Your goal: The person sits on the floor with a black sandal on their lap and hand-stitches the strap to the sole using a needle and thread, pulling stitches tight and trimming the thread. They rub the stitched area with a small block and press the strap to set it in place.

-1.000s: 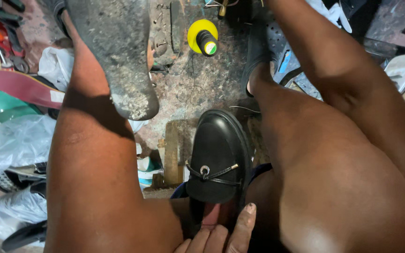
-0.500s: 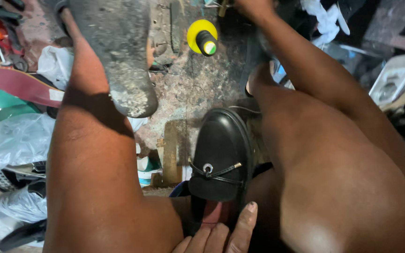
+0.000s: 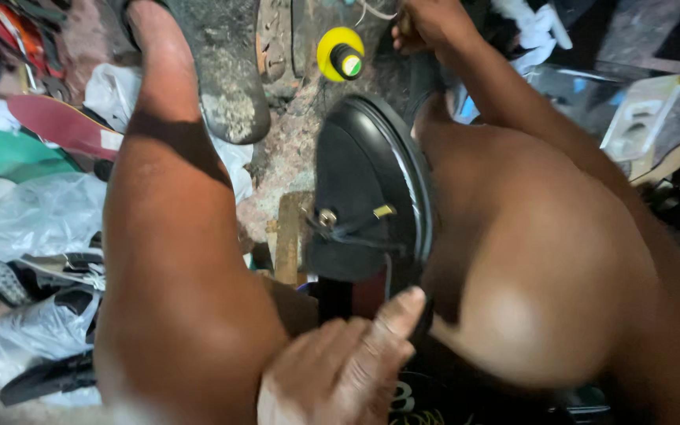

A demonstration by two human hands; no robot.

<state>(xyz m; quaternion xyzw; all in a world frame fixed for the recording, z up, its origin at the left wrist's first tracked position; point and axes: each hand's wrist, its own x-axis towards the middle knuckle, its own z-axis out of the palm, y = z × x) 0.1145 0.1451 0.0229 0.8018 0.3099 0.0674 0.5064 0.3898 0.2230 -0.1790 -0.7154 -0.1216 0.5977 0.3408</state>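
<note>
The black leather shoe (image 3: 367, 197) is sitting between the person's two bare knees, toe pointing away from the camera, its heel end toward the lower edge of the head view. A small brass-coloured fitting and dark cord are showing on the upper, near the throat of the shoe.

The left hand (image 3: 340, 366) is lying at the bottom centre of the view. Its grip is resting against the heel end of the shoe, thumb stretched upward and touching the back of the upper, the other fingers curled loosely beneath; it is steadying the shoe rather than closing round it.

The right hand (image 3: 426, 24) is reaching far forward at the top of the view, the arm running along the right knee. Its fingers are appearing pressed together round something small, possibly a thread, but the hand is partly cut off by the edge of the view, so what it is pinching cannot be told.

A yellow spool with a green and dark core (image 3: 341, 53) is lying on the rough floor (image 3: 293, 149) just left of the right hand and just beyond the shoe's toe. A worn grey sole (image 3: 226, 71) is lying beside the left leg. A red insole (image 3: 60, 126), clear plastic bags (image 3: 33, 212) and loose dark footwear pieces (image 3: 49, 378) are spreading over the floor to the left. A wooden block (image 3: 286, 236) is standing just left of the shoe.
</note>
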